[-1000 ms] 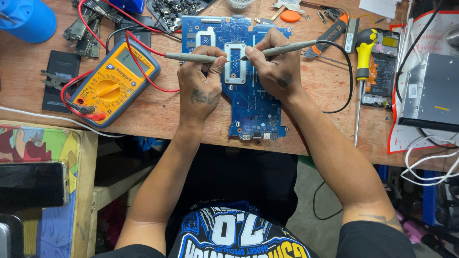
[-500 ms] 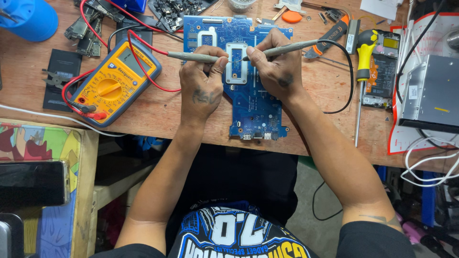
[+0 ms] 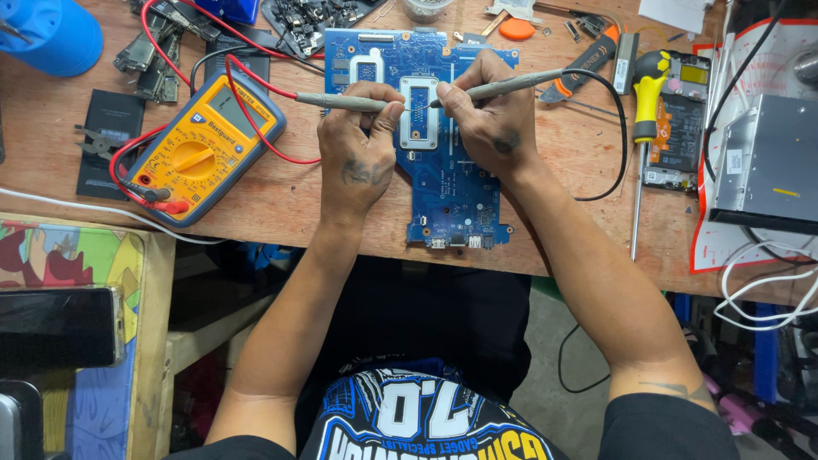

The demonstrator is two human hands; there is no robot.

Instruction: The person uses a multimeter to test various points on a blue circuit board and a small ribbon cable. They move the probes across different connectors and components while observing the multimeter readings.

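Cluttered wooden workbench (image 3: 281, 200), blue circuit board (image 3: 460, 187) under left hand (image 3: 358, 153) and right hand (image 3: 486, 119), each grip clamped on a grey probe (image 3: 341, 101).

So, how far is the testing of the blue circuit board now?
Done: multimeter leads plugged in, blue circuit board laid bare on the bench. In hand: left hand and right hand each press a probe near the metal frame. Left: the display's reading cannot be made out.
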